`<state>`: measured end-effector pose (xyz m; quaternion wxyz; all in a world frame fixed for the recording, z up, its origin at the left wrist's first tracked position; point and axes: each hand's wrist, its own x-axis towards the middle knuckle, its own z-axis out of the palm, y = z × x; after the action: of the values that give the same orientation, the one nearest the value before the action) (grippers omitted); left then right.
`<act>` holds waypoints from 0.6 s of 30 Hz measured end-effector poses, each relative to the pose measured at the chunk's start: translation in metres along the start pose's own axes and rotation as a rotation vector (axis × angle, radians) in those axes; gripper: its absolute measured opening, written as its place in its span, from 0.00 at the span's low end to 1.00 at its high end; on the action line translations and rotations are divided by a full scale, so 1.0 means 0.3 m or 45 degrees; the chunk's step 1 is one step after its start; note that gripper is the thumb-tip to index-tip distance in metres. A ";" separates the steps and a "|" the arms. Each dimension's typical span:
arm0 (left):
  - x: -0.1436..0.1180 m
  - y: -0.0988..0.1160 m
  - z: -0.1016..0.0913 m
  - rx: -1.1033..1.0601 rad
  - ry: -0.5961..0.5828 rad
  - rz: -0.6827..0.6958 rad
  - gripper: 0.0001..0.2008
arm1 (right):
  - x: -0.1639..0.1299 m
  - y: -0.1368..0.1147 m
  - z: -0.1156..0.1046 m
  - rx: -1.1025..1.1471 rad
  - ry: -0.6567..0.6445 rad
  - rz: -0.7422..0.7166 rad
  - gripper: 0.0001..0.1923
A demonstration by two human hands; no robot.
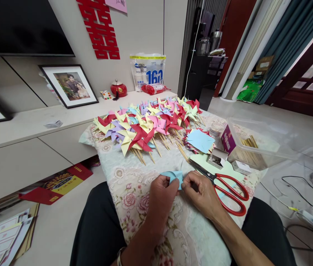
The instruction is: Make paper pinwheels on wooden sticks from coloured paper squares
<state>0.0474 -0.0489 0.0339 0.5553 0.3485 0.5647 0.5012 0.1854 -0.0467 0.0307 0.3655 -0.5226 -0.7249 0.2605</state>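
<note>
A light blue paper piece (174, 174), its corners partly folded over, is pinched between the thumb and fingers of my left hand (162, 190). My right hand (199, 190) is closed, its thumb and forefinger at the right edge of the same paper; anything small between those fingertips is hidden. Red-handled scissors (230, 192) lie just right of my right hand, partly over a pale green sheet (201, 161). Beyond them are a small open box of metal pins (218, 158) and a stack of cut paper squares (200, 140) with a blue one on top.
Many finished paper pinwheels (151, 125) on sticks cover the table's far side. Loose sticks (183, 152) lie near the stack. A clear plastic bin (267, 147) with sticks stands at the right, beside a small white box (241, 167). Flowered cloth (134, 207) covers the table.
</note>
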 end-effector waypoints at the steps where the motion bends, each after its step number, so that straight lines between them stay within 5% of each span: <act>1: -0.002 0.001 0.000 -0.004 -0.005 -0.003 0.06 | 0.000 0.001 0.001 0.000 0.002 0.002 0.10; 18: 0.009 -0.019 -0.001 0.066 -0.034 0.010 0.04 | -0.003 0.007 0.004 0.018 -0.001 0.024 0.09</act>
<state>0.0476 -0.0480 0.0276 0.5518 0.3717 0.5686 0.4839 0.1857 -0.0470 0.0282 0.3664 -0.5267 -0.7183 0.2691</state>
